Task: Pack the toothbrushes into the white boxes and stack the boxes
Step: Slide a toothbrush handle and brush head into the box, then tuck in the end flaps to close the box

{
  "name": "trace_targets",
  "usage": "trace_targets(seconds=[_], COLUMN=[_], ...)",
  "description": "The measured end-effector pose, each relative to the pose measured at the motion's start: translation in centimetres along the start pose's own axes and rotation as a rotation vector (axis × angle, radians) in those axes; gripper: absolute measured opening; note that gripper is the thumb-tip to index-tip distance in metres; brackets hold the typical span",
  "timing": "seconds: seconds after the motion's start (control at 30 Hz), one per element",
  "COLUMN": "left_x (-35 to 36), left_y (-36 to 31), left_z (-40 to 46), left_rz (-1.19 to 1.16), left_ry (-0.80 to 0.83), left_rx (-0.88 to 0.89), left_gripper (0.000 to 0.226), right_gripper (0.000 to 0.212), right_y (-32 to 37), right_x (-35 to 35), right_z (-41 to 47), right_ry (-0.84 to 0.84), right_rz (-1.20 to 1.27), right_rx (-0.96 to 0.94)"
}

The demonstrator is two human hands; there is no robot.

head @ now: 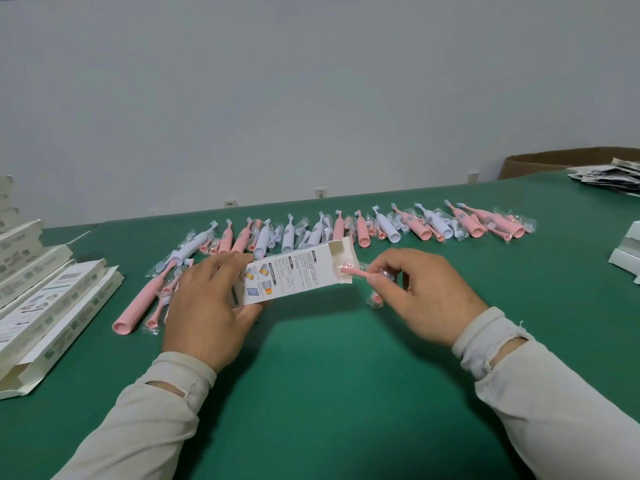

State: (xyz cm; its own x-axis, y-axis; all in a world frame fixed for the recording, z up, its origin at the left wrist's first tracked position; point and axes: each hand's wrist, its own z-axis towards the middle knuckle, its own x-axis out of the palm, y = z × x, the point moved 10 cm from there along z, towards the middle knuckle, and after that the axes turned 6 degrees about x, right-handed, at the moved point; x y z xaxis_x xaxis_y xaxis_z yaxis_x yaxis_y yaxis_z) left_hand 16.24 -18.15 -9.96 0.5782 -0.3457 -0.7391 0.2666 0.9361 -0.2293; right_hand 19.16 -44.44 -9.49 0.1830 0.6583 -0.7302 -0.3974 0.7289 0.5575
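Early days, I'd say — left hand grips a box mid-worktop, right hand pinches a pink brush head at its open end. Loads of toothbrushes unpacked behind; boxes piled left.

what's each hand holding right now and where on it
The left hand grips the white box at its closed end. The right hand pinches a wrapped pink brush head by its stem, its tip at the box's open end.
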Motion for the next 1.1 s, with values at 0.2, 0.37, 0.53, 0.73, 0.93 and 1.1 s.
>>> trace_targets(seconds=[0.2,0.37,0.53,0.73,0.93,1.1], left_x=[0.6,0.7,0.6,0.8,0.8,0.0], left_y=[-1.2,-1.5,-1.6,-1.9,-1.9,-0.5], left_z=[-0.1,-0.1,-0.1,-0.2,-0.2,0.0], left_rz=[0.012,0.000,0.001,0.002,-0.036,0.011], left_ry=[0.061,0.055,0.051,0.061,0.048,-0.015], left_rx=[0.073,0.074,0.078,0.093,0.085,0.015], left_gripper=[0.064,0.065,0.065,0.066,0.062,0.054], right_gripper=[0.011,0.016,0.022,0.014,0.038,0.018], right_y=[-0.1,0.3,0.0,-0.7,0.6,-8.2], right_x=[-1.6,-0.3,-0.7,1.1,5.2,-2.4], right_z=[-0.1,-0.2,-0.4,-0.6,-0.9,1.1], right_ry=[-0.162,-0.142,-0.220,-0.122,0.462,-0.275], right_rz=[0.089,0.358,0.412,0.642,1.220,0.475], right_rx=[0.063,0.078,0.123,0.288,0.332,0.429])
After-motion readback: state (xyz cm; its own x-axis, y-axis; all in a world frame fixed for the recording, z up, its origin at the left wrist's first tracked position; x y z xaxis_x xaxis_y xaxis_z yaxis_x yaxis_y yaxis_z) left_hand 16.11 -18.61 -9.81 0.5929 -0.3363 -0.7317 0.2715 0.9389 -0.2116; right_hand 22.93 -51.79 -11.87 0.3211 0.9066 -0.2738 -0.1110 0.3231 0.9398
